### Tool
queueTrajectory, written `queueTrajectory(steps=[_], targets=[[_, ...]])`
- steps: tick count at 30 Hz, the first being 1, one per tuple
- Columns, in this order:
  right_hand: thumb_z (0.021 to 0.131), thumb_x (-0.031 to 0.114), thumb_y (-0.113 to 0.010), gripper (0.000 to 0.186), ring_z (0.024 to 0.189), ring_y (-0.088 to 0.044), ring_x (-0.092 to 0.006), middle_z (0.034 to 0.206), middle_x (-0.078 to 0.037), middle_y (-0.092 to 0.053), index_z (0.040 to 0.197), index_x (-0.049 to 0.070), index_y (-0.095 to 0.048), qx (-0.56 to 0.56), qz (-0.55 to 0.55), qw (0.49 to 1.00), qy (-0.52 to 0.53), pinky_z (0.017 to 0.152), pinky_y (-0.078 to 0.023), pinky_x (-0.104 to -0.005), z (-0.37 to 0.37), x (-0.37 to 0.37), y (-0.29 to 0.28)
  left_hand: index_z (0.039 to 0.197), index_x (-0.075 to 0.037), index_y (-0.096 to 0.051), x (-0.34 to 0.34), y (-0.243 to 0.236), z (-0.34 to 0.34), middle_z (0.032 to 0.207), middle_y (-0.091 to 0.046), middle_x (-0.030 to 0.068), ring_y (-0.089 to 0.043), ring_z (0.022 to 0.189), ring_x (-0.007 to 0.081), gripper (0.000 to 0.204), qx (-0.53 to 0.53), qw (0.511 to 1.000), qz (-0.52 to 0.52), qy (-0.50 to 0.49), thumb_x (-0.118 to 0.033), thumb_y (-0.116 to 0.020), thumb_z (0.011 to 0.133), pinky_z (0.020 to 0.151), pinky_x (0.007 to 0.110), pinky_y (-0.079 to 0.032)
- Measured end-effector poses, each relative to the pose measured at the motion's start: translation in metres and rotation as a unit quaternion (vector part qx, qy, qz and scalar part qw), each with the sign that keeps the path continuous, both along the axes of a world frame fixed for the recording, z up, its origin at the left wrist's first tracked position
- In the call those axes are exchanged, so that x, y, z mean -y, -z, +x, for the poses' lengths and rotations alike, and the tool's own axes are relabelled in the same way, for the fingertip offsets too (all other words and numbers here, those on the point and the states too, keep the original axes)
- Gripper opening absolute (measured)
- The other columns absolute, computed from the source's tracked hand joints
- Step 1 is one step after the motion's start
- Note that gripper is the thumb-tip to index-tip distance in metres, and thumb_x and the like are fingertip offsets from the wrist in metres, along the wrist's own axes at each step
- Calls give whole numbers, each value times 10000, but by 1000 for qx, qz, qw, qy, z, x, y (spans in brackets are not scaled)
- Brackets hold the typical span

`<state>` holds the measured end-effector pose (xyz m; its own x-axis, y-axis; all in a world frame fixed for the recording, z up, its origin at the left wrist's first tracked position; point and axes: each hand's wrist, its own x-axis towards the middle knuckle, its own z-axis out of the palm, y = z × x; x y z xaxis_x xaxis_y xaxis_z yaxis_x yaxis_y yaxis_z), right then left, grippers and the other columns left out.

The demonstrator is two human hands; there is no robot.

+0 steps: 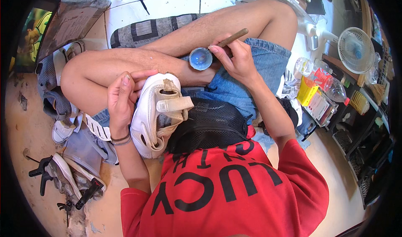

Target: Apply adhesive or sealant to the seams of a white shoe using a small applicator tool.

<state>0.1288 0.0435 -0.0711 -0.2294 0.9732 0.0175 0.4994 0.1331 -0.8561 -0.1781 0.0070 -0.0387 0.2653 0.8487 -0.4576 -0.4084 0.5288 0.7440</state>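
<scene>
A: Where is the white shoe [144, 115], and why does it stand like this?

B: It is at the lap, just beside the black mesh bag [209, 126]. I think the lap supports it, so that its strap [173, 104] is easy to reach.

A: Does the left hand [124, 92] grip it?

B: The fingers reach behind its upper end and the thumb is apart; I cannot tell if they close on it.

A: And the right hand [235, 60]?

B: It is closed around 1 wooden handle [233, 37]. The blue cup [200, 59] has its mouth upward, probably against spilling; whether the fingers also carry it, I cannot tell.

A: What about the surroundings?

B: Pale floor tiles [176, 2], with 1 grey mat [125, 34] beyond the crossed legs [226, 25]. At left, black clamps [40, 170] lie near other shoes [77, 176]; at right, 1 white fan [356, 50] and plastic bottles [336, 91].
</scene>
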Motion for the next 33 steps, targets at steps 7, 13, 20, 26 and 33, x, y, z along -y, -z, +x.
queueTrajectory(steps=[7,13,20,26,33], targets=[[915,121,-718,121,674,-632,-191,832,-90,-667,953,16,-669,18,49,996,-65,609,-493,-304,6,1,-9,898,-49,-415,-1,-2,2,1226,-609,352,-684,1095,344,292,15,1000,-1,-13,-248,-355,1103,885,404,-615],[895,153,-746,145,615,-619,-225,718,-86,-648,917,26,-680,34,48,998,-16,589,-474,-318,8,4,-49,952,-63,-410,5,-2,1,1243,-616,321,-674,1118,321,191,2,1000,-15,1,-195,-394,1089,908,394,-590],[872,277,-779,391,524,-563,-303,614,-141,-578,691,11,-556,93,92,991,3,504,-440,-379,13,-12,-40,844,-45,-451,4,0,-1,1240,-651,266,-667,1092,214,249,-101,989,73,79,-150,-453,1070,930,334,-548],[884,240,-771,279,552,-611,-245,656,-145,-621,834,-12,-663,59,60,996,8,525,-464,-348,-3,-14,-55,1190,-60,-406,13,2,-2,1392,-526,220,-614,1146,187,360,-19,993,86,84,-43,-666,941,967,313,-515],[925,168,-736,215,624,-713,-168,721,-124,-720,851,-23,-671,67,-37,997,-6,550,-538,-272,5,-15,-46,1230,-62,-396,12,4,-1,1182,-601,119,-604,1158,179,450,-42,995,43,85,-11,-702,904,986,310,-500]])
